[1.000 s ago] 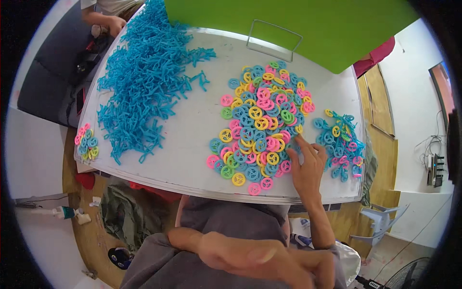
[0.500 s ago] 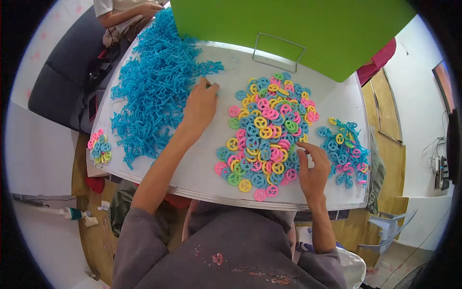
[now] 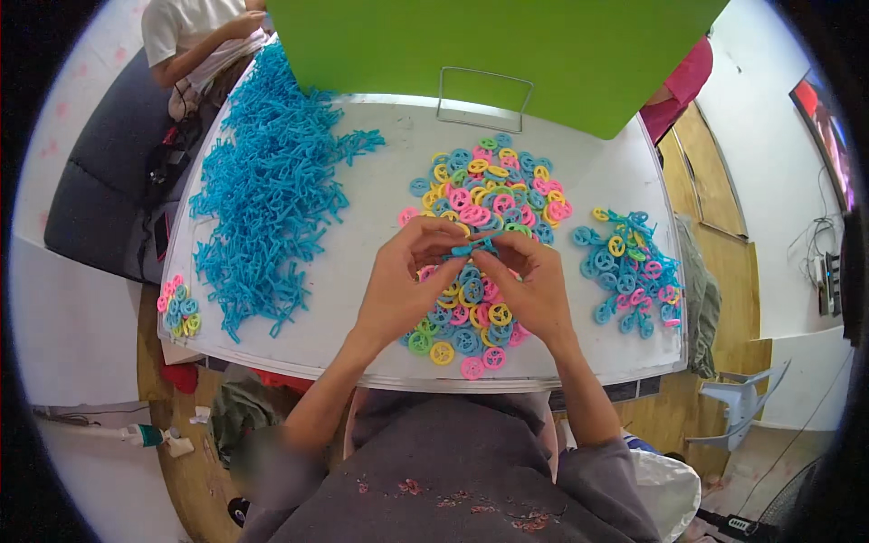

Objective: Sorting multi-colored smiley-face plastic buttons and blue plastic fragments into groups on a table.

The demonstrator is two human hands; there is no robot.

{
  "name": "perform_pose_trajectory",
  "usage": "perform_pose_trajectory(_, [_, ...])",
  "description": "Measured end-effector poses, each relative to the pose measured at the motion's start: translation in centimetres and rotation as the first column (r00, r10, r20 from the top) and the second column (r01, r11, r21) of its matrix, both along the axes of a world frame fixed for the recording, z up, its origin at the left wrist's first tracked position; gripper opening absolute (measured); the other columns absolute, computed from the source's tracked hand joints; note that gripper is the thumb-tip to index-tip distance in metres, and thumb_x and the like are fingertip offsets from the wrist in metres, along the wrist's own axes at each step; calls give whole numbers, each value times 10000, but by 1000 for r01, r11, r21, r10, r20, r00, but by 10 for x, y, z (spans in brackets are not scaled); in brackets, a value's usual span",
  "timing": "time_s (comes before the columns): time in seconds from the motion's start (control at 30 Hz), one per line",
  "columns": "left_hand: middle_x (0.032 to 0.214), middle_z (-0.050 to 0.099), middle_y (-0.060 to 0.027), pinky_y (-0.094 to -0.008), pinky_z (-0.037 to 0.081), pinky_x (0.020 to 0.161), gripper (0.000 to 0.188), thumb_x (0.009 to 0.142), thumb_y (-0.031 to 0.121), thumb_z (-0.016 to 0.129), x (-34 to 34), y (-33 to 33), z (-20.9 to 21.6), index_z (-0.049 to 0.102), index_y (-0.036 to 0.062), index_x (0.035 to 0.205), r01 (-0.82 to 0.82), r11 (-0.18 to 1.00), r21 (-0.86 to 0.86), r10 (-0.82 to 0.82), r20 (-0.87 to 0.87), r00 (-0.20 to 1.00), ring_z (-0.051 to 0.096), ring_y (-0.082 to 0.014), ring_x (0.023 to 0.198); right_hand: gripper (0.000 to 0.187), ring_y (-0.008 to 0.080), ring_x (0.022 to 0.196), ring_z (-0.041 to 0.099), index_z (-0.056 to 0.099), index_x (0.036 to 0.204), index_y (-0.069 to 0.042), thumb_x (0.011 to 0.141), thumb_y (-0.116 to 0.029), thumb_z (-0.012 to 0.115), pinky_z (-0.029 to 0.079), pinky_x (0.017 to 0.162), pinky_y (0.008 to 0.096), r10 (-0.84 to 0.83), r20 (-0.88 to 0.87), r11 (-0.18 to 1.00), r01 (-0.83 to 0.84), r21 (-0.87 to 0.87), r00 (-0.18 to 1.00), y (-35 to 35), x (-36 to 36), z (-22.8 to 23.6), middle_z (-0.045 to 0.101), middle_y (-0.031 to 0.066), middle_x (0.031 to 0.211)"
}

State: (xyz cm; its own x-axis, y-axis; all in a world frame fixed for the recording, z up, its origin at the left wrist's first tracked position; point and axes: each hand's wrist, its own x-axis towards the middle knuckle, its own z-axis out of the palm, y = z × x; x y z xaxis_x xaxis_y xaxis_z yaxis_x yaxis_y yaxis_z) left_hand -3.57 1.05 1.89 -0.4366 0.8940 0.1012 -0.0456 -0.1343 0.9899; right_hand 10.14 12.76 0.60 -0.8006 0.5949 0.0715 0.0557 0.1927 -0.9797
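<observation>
My left hand (image 3: 407,281) and my right hand (image 3: 534,288) meet above the white table (image 3: 380,195), fingertips pinched together on a small blue plastic stick piece (image 3: 475,245). Beneath them lies a heap of small plastic wheels (image 3: 484,204) in blue, pink, yellow and green. A big pile of blue plastic sticks (image 3: 262,204) covers the table's left side. At the right sits a smaller pile of joined blue pieces with wheels (image 3: 629,271).
A green upright panel (image 3: 507,45) with a wire stand (image 3: 480,95) closes the table's far side. A few wheels (image 3: 176,306) lie at the left front corner. Another person (image 3: 204,41) sits at the far left by a dark sofa (image 3: 100,190).
My left hand left the blue stick pile and came to the middle. My right hand lifted off the wheels. Both now pinch a blue piece together.
</observation>
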Motion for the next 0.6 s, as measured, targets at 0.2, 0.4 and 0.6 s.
perform_pose_trajectory(0.2, [1018, 622, -83, -268, 490, 836, 267, 824, -54, 620, 2, 2, -5, 564, 0, 1080, -19, 998, -59, 14, -75, 997, 597, -134, 977, 209, 121, 834, 639, 609, 1039, 37, 841, -10, 656, 514, 744, 253, -128, -107, 992, 126, -27, 986, -7, 2, 5, 668, 74, 908])
perform_pose_trajectory(0.4, [976, 627, -64, -275, 493, 771, 279, 799, 2, 656, -44, 6, -15, 591, 27, 1069, -251, 964, -86, 219, -279, 935, 612, -141, 884, 196, 114, 787, 647, 609, 1010, 19, 825, -3, 672, 517, 696, 229, -126, -8, 978, 123, -169, 992, 9, 8, -1, 667, 73, 840])
perform_pose_trajectory(0.6, [829, 591, -108, -320, 477, 642, 180, 746, 49, 702, -55, 6, -55, 619, 28, 904, -413, 903, -116, 151, -816, 558, 591, -233, 714, 174, 102, 767, 647, 606, 993, 26, 826, 15, 654, 522, 678, 213, -151, -94, 945, 116, -305, 984, 8, 1, 6, 670, 75, 835])
